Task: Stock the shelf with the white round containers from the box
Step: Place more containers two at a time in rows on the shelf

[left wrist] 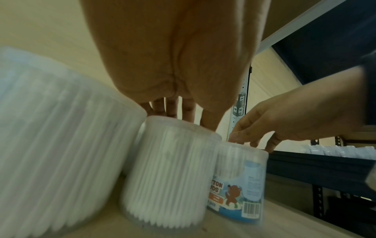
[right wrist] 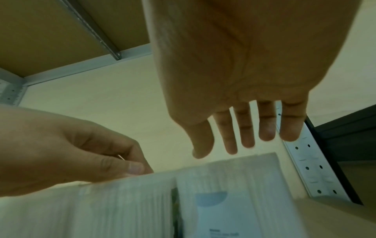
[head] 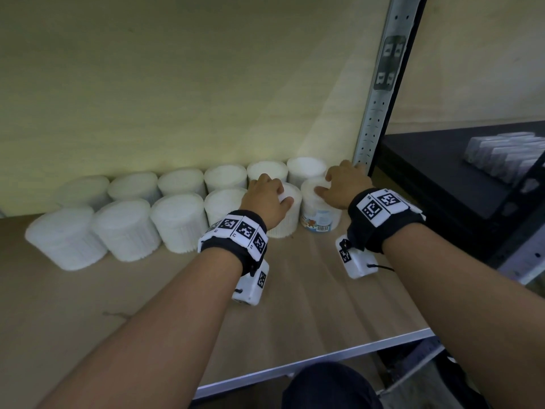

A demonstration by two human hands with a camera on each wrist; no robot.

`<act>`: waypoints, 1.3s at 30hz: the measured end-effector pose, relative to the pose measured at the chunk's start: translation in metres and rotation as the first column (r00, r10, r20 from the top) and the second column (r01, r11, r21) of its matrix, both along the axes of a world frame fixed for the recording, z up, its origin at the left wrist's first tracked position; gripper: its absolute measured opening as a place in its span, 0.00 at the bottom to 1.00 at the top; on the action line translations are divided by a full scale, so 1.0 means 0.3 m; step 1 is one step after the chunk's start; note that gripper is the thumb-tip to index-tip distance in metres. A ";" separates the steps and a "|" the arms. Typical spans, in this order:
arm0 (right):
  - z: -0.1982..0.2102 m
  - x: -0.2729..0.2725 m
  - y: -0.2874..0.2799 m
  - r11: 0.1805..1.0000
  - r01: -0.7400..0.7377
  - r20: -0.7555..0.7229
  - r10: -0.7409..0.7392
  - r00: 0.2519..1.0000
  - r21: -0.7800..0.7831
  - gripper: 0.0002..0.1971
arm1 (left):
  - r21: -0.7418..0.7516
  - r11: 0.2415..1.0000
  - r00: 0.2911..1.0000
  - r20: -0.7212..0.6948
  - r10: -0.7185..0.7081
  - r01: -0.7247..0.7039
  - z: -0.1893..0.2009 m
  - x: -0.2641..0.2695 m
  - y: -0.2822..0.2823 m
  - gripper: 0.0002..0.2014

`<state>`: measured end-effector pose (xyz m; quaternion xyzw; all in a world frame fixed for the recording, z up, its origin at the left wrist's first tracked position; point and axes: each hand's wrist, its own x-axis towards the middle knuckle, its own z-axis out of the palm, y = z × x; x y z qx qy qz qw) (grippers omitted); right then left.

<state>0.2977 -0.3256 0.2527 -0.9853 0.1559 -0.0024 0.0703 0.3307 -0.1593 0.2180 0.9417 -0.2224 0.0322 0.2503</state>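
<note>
Two rows of white round containers (head: 124, 228) stand at the back of the wooden shelf (head: 295, 305). My left hand (head: 274, 190) reaches down over the lid of a plain white container (head: 290, 219) in the front row, fingers curled behind it and thumb on the front rim (left wrist: 191, 117). Right beside it stands a container with a blue bear label (head: 320, 216) (left wrist: 242, 177). My right hand (head: 339, 181) is spread over its lid with straight fingers (right wrist: 234, 145), the fingertips (left wrist: 252, 143) just touching the top. The box is out of view.
A perforated metal upright (head: 374, 113) rises directly right of the labelled container. Beyond it a dark shelf carries stacked wrapped packs (head: 501, 154). The shelf's metal front edge (head: 324, 355) runs below my forearms, with bare board in front of the rows.
</note>
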 end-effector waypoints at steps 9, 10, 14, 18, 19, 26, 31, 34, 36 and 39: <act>0.003 0.004 0.007 0.998 -0.034 -0.052 0.036 0.998 0.045 0.27 | -0.006 1.000 1.000 0.020 -0.004 0.004 -0.004 0.003 0.003 0.19; 0.006 0.002 0.005 0.997 -0.044 -0.055 0.047 0.997 0.057 0.25 | -0.006 1.000 1.000 0.021 -0.002 0.003 -0.004 0.003 0.002 0.19; 0.012 0.011 -0.004 0.987 -0.063 -0.050 0.071 0.996 0.151 0.20 | -0.005 1.000 1.000 0.016 0.003 -0.003 -0.004 0.005 0.002 0.19; 0.013 0.017 0.011 0.991 -0.032 -0.056 0.039 0.998 0.132 0.22 | -0.010 1.000 1.000 0.009 0.003 -0.003 -0.006 0.004 0.000 0.19; 0.009 0.020 0.013 0.994 -0.013 -0.037 0.017 0.999 0.109 0.20 | -0.010 1.000 1.000 0.008 0.002 -0.002 -0.005 0.004 0.001 0.19; -0.025 0.031 0.025 0.998 0.041 -0.020 -0.041 0.999 0.040 0.33 | -0.011 1.000 1.000 0.001 0.000 0.000 -0.002 0.005 0.004 0.19; -0.002 0.024 0.027 0.999 0.012 -0.033 -0.011 0.999 0.034 0.31 | -0.011 1.000 1.000 0.000 0.004 -0.004 -0.004 0.005 0.003 0.19; 0.018 0.011 0.020 0.999 -0.033 -0.047 0.034 0.998 0.014 0.26 | -0.026 1.000 1.000 0.000 0.005 -0.005 -0.006 0.006 0.003 0.19; 0.034 0.000 0.020 0.997 -0.077 -0.049 0.077 0.996 0.005 0.23 | -0.030 1.000 1.000 0.001 0.005 -0.005 -0.008 0.007 0.002 0.19; 0.055 -0.006 0.019 0.994 -0.106 -0.066 0.108 0.992 0.036 0.21 | -0.028 1.000 1.000 0.003 0.005 -0.005 -0.008 0.006 0.002 0.19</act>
